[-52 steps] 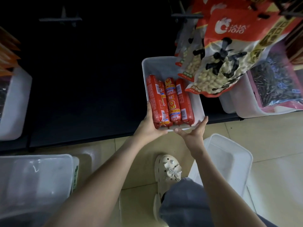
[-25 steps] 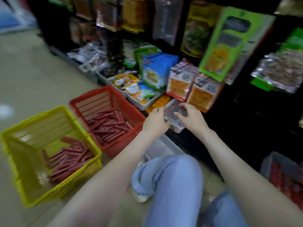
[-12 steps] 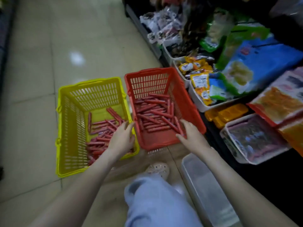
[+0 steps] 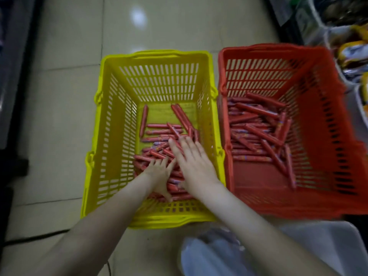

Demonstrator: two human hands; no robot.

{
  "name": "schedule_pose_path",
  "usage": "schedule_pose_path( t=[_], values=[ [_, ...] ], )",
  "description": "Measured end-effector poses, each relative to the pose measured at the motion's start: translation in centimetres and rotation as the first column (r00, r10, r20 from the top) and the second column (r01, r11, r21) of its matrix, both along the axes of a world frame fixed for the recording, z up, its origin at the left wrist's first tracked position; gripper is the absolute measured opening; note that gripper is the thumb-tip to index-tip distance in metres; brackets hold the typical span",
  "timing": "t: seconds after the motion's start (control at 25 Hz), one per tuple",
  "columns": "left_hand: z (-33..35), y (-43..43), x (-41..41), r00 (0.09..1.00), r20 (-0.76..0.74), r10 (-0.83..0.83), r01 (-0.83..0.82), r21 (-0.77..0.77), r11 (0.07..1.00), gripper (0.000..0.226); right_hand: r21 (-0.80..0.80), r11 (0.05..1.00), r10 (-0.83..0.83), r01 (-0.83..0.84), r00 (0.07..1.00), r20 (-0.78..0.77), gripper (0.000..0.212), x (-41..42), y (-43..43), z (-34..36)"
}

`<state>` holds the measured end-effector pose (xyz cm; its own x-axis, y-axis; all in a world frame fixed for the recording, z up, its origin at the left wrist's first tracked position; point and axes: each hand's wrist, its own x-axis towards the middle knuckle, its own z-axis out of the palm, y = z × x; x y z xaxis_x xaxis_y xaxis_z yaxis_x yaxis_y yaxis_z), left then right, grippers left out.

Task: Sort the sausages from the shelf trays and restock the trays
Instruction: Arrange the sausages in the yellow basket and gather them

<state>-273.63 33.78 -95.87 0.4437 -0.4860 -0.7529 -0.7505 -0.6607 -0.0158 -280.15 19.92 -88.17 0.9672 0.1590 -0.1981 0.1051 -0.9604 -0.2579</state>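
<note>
Sausages [image 4: 162, 132] | yellow basket [image 4: 155, 55] | beneath left hand [image 4: 159, 173], right hand [image 4: 192, 159], touching

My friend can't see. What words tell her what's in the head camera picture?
A person's left hand and right hand rest open on a pile of thin red sausages inside a yellow basket. A red basket holding more sausages stands beside it on the tiled floor.

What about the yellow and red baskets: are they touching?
Touching. The head view shows the right rim of the yellow basket butting against the left rim of the red basket, no floor visible between them.
</note>
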Motion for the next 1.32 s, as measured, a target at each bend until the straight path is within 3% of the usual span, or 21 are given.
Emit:
schedule_pose_path(
  t=[0.08,0.24,0.32,0.4,0.56,0.68,0.92,1.16,1.32],
  values=[
    [-0.7,-0.6,1.1,0.998,-0.062,-0.026,0.027,0.011,1.0,0.132,-0.149,0.987,0.038,-0.059,0.99,-0.137,0.117,1.0,1.5,-1.8],
    [-0.2,0.3,1.4,0.999,-0.04,0.004,-0.01,-0.142,0.99,0.098,-0.227,0.971,-0.019,-0.076,0.922,-0.388,0.126,2.8,2.8,-4.8],
    [-0.4,1.5,1.2,0.999,-0.02,0.045,-0.048,-0.251,0.967,0.086,-0.209,0.964,0.042,-0.166,0.868,-0.496,0.126,3.3,3.3,-6.0],
    [-0.2,2.2,0.7,0.998,-0.012,0.061,-0.062,-0.308,0.949,0.072,-0.126,0.976,0.088,-0.178,0.85,-0.52,0.107,3.6,3.4,-7.0],
    [1.4,2.6,0.0,0.991,0.117,-0.069,0.103,-0.316,0.943,0.053,-0.044,0.994,0.071,-0.102,0.891,-0.449,0.075,3.2,2.9,-6.2],
    [3.5,3.3,1.1,0.952,0.288,-0.104,0.24,-0.49,0.838,0.031,0.054,0.999,0.011,0.006,0.948,-0.317,0.074,3.0,2.5,-3.7],
    [13.4,2.6,2.8,0.896,0.444,0.023,0.289,-0.622,0.727,0.033,0.135,0.99,-0.04,0.039,0.999,0.01,0.07,3.8,0.9,5.0],
    [26.8,-4.1,0.6,0.768,0.641,0.017,0.509,-0.626,0.591,0.027,0.128,0.976,-0.205,0.177,0.943,0.262,0.054,-0.3,-5.3,17.3],
    [32.9,-12.9,-5.6,0.69,0.721,-0.057,0.68,-0.619,0.394,0.028,0.124,0.912,-0.409,0.392,0.842,0.35,0.058,-9.2,-12.2,23.4]
  ],
)
